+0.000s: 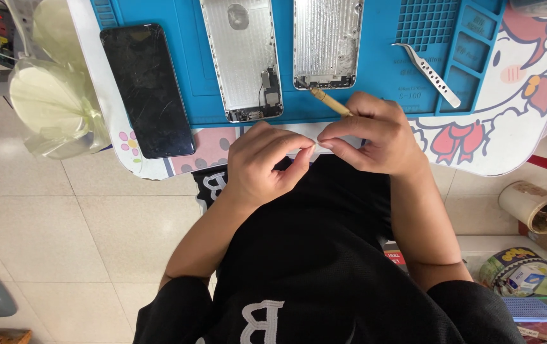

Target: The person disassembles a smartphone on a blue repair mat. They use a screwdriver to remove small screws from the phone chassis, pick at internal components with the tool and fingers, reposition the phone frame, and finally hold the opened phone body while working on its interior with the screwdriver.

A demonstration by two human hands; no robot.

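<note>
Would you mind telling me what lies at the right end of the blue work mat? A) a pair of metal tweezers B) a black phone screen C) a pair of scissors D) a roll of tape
A: a pair of metal tweezers lies at the right end of the blue work mat, past the two opened phone housings.

Head cam, top-down, close-up

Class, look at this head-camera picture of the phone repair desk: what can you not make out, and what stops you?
- Whatever the left hand and right hand pinch between their fingertips: too small, hidden by the fingers.
- The tan-handled tool: its rear end is covered by the right hand.
- The two phone back housings: tops cut off by the upper edge.
- The box of clutter at lower right: contents blurred.
</note>
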